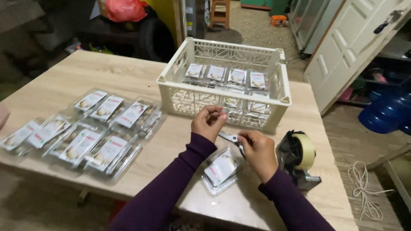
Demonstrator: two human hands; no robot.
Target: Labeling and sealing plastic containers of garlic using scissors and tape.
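A pair of scissors (233, 139) is gripped in the closed right hand (258, 153), blades pointing toward the left hand (208, 122), whose fingertips are pinched together — on what cannot be told. Just below both hands, near the table's (128, 75) front edge, a clear labelled clamshell pack (221, 170) is lying. A tape dispenser (297, 157) is set by the right edge; a cream crate (227, 96) of packs stands at the far edge.

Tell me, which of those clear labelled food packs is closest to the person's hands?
The lone pack lying on the table just below and between the left hand and right hand. The others sit grouped at the table's left or inside the cream crate.
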